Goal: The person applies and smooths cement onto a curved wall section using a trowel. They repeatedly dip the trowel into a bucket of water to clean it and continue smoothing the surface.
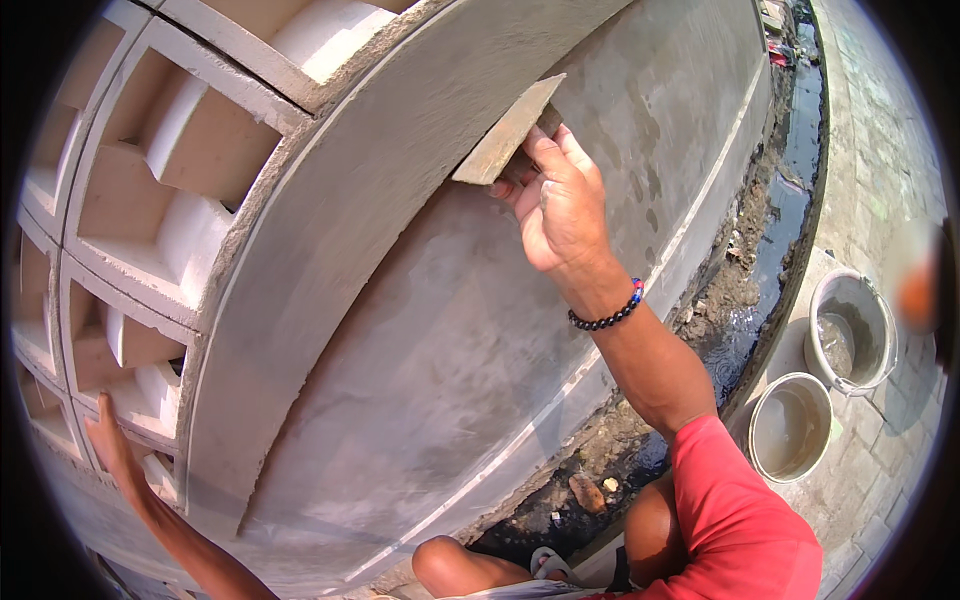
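My right hand (560,205) is closed around the back of a flat plastering float (508,132), its thin grey-brown blade tilted. The blade lies along the lower edge of a raised grey plaster band (330,210); whether it touches all along cannot be seen. Beneath the band spreads a smooth grey plastered wall (430,350) with darker damp patches. At the lower left, my left hand (108,440) rests on the frame of a pale ventilation block (130,350), a finger stretched out. The rest of its fingers are partly hidden.
An open drain (745,330) with dark water and rubble runs along the wall's foot. Two pale buckets stand on the paving (880,440) at right: one bucket (893,345) holds a grey mix, the nearer bucket (792,472) cloudy liquid. My bent legs are at the bottom.
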Demonstrator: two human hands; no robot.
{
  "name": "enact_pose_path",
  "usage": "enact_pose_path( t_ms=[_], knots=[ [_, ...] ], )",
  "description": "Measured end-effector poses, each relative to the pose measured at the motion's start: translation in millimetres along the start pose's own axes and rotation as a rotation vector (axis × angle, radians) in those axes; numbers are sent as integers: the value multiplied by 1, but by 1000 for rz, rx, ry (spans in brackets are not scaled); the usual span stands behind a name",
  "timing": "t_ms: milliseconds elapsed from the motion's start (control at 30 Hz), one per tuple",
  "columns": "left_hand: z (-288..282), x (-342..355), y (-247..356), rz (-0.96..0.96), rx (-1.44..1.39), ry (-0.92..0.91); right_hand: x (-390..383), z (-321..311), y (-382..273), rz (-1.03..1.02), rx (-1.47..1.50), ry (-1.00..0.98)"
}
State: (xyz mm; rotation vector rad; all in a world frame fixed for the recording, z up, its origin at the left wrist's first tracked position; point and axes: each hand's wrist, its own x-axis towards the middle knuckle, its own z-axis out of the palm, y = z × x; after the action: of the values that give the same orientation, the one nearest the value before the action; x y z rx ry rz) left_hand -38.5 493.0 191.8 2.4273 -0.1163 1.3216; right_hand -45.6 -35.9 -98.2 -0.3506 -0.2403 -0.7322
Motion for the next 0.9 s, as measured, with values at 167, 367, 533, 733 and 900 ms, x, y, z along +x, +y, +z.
enact_pose_path(
  t_ms=[167, 367, 533, 733, 900],
  knots=[
    [4, 1, -9, 55, 18, 63, -77, 30, 43, 236, 63, -87],
    [-1, 3, -15, 49, 82, 107, -53, -10, -3, -193, -553, -58],
    [8, 5, -14, 34, 84, 108, 30, -20, -49, -471, -999, 31],
    [4, 5, -17, 23, 57, 98, -40, 37, 33, -688, -1222, -286],
    [-1, 13, -26, 0, 137, 121, -44, 24, 12, -672, -1153, -302]
  ],
)
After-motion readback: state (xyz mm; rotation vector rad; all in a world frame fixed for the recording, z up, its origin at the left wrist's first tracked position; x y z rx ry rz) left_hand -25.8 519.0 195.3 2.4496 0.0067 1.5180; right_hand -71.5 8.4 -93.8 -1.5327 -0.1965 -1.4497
